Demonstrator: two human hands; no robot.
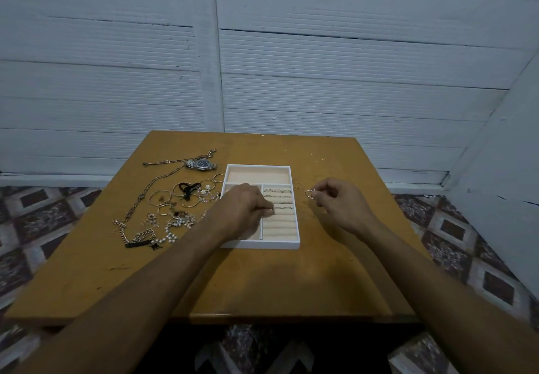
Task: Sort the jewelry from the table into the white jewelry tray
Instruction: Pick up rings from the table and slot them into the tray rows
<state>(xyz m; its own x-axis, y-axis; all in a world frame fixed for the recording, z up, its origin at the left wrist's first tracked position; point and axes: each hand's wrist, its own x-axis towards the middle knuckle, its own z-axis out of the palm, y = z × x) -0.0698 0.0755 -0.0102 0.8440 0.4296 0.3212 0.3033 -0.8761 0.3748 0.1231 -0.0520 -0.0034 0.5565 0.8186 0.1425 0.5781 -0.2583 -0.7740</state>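
Leftward, loose jewelry (175, 201); left fingers (262, 208) tight on ring (273, 209) over tray (262, 245), right fingers (320, 194) round second ring (309, 193).

A: Left of tray (294, 246)?
B: Blocked. Jewelry pile (172, 201) is spread from watch (201, 164) at back to front-left, just beside tray's left wall.
A: Over tray?
B: Left compartments covered by L hand (243, 207), small ring (273, 210) pinched at ring rows. Back compartment & lower rows left open.
A: Right side?
B: R hand (339, 201) held just beside tray w/ ring (309, 193) pinched. Bare table (291, 280) seen beyond it & along the front.
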